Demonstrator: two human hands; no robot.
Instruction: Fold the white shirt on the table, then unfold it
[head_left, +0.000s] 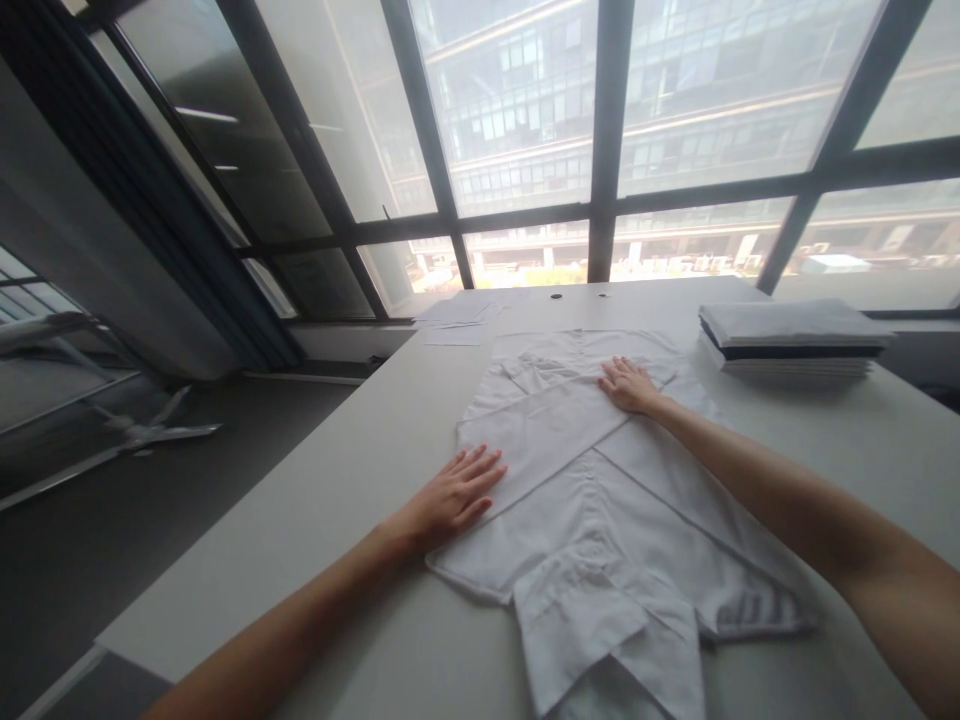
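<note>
A white shirt (555, 420) lies spread on the white table, its sleeves crossed over the body. The collar end (592, 610) points toward me, with its flaps spread near the front. My left hand (459, 492) rests on the folded fabric at the left side, palm down with fingers stretched out. Farther up, my right hand (628, 386) presses flat on the shirt, right of the middle, fingers extended. Neither hand grips anything. Some creases show in the cloth around the right hand.
On the right of the white table (315, 500) sits a stack of folded white and dark cloth (795, 335). Sheets of paper (456, 322) lie at the back left. Large windows stand behind the table; a metal-legged frame (142, 430) is on the floor at left.
</note>
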